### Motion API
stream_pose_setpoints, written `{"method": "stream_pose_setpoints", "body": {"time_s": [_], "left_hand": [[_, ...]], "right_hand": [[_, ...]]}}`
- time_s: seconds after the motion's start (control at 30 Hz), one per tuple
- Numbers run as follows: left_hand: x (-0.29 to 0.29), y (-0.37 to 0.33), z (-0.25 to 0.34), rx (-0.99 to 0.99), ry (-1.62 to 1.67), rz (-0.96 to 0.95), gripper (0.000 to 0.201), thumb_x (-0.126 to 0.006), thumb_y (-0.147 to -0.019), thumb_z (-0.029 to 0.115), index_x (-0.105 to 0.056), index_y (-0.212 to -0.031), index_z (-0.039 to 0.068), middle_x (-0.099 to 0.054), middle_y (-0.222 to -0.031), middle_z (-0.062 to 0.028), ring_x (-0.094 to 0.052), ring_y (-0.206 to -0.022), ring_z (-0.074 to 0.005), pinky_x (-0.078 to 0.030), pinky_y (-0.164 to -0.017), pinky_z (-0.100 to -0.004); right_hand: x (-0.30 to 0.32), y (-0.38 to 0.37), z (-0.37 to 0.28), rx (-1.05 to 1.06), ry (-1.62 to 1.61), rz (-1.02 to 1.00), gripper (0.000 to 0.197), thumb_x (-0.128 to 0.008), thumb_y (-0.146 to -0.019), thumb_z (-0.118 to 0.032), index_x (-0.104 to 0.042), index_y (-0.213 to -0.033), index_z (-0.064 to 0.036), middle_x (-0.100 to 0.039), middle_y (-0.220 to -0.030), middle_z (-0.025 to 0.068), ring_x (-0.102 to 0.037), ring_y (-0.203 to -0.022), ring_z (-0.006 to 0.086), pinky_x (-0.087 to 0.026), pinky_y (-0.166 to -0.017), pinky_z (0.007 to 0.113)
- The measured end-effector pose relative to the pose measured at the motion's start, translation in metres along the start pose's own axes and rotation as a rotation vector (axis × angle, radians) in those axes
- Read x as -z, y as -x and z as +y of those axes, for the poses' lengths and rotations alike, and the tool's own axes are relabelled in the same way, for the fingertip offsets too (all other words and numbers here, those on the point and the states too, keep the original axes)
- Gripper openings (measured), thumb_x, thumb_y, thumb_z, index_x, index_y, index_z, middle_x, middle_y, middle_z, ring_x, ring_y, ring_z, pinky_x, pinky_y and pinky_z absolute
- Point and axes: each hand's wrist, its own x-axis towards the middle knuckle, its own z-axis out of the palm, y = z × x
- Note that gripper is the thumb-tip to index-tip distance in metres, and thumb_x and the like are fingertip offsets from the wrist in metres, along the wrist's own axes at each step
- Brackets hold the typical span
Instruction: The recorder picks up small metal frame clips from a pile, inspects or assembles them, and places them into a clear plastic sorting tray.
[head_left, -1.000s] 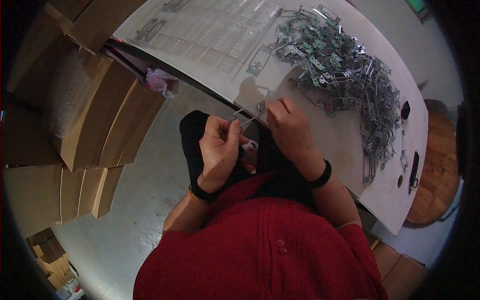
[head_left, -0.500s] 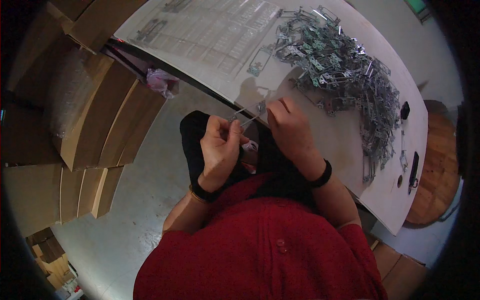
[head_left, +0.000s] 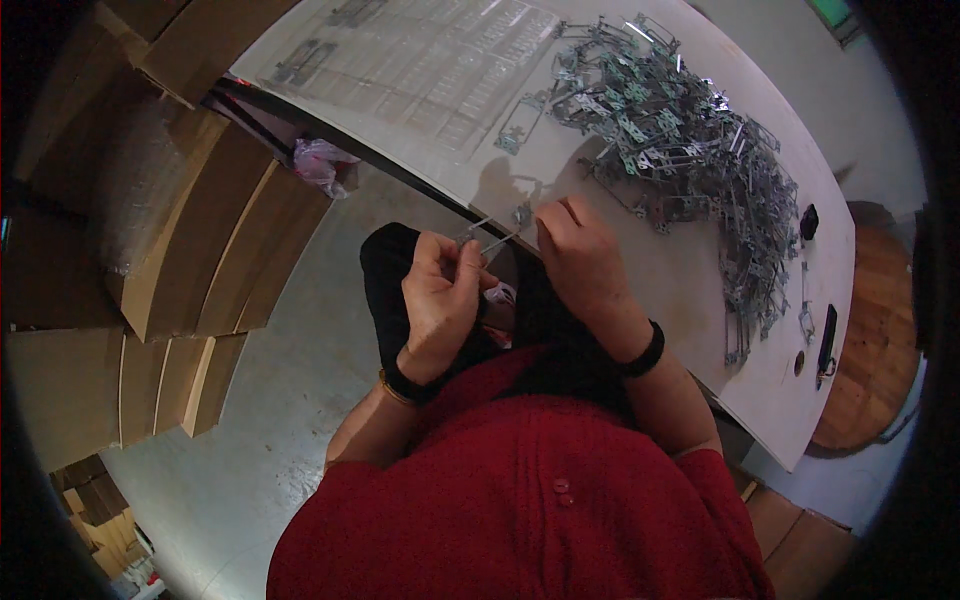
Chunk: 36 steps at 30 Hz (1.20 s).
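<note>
A thin metal wire bracket (head_left: 500, 241) spans the gap between my two hands, just off the table's near edge. My left hand (head_left: 438, 295) pinches one end of it between thumb and fingers. At the other end, the closed fingers of my right hand (head_left: 583, 258) grip the piece beside a small flat metal plate (head_left: 522, 214); the fingertips are partly hidden. Beyond my hands, a large heap of similar metal brackets (head_left: 650, 125) lies tangled on the pale table (head_left: 640, 270). One bracket (head_left: 518, 130) rests apart, left of the heap.
A clear plastic tray (head_left: 430, 75) with moulded slots lies at the table's far left, some brackets in it. Small black items (head_left: 827, 340) sit near the right edge, beside a round wooden stool (head_left: 875, 340). Cardboard boxes (head_left: 180, 240) are stacked at left, near a plastic bag (head_left: 322, 165).
Both hands stay nearly in place. The bracket between them has shifted slightly, its plate end tilting a little lower.
</note>
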Motion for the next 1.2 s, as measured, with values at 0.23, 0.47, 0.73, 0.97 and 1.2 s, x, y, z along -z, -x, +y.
{"method": "stream_pose_setpoints", "body": {"time_s": [0.23, 0.47, 0.73, 0.97, 1.2], "left_hand": [[-0.0001, 0.0007, 0.0036, 0.023, -0.02, -0.01, 0.014, -0.062, -0.105, 0.011, -0.051, -0.099, 0.004, -0.066, -0.088, -0.0072, -0.069, -0.071, -0.0122, -0.054, -0.066, -0.0249], [0.0011, -0.0004, 0.0027, 0.016, 0.008, -0.026, 0.014, -0.062, -0.105, 0.011, -0.051, -0.1, 0.003, -0.067, -0.089, -0.0085, -0.069, -0.071, -0.0129, -0.055, -0.066, -0.0254], [0.0014, -0.0016, 0.0038, 0.024, -0.01, -0.034, 0.014, -0.062, -0.105, 0.011, -0.051, -0.101, 0.003, -0.067, -0.089, -0.0086, -0.069, -0.071, -0.013, -0.056, -0.066, -0.0255], [0.0011, -0.0017, 0.0018, 0.025, -0.005, -0.033, 0.013, -0.061, -0.105, 0.01, -0.051, -0.101, 0.003, -0.066, -0.089, -0.0083, -0.069, -0.071, -0.0124, -0.056, -0.066, -0.025], [0.0008, -0.001, 0.0006, 0.001, -0.011, -0.022, 0.014, -0.062, -0.105, 0.01, -0.051, -0.1, 0.003, -0.066, -0.086, -0.0074, -0.069, -0.07, -0.0117, -0.054, -0.064, -0.0247]], "right_hand": [[0.001, -0.0004, -0.0013, 0.004, -0.012, 0.022, 0.01, -0.064, -0.085, 0.0, -0.061, -0.093, -0.0033, -0.059, -0.091, 0.0151, -0.064, -0.085, 0.0374, -0.054, -0.072, 0.045], [0.0029, 0.0014, 0.0033, -0.02, 0.016, -0.033, 0.008, -0.064, -0.086, 0.0, -0.061, -0.093, -0.0029, -0.059, -0.092, 0.0162, -0.064, -0.086, 0.0385, -0.054, -0.074, 0.046], [0.003, -0.0008, 0.0005, -0.023, 0.012, -0.03, 0.009, -0.064, -0.087, -0.001, -0.061, -0.095, -0.0028, -0.059, -0.092, 0.0167, -0.064, -0.088, 0.0383, -0.054, -0.075, 0.046], [0.0029, 0.0001, 0.0033, -0.014, 0.044, -0.053, 0.01, -0.063, -0.085, 0.0, -0.062, -0.095, -0.0034, -0.059, -0.092, 0.0159, -0.065, -0.088, 0.0369, -0.055, -0.075, 0.045], [0.0031, -0.001, 0.0017, 0.004, 0.036, -0.043, 0.01, -0.064, -0.084, -0.001, -0.062, -0.093, -0.0037, -0.059, -0.091, 0.0152, -0.065, -0.087, 0.0363, -0.055, -0.074, 0.045]]}}
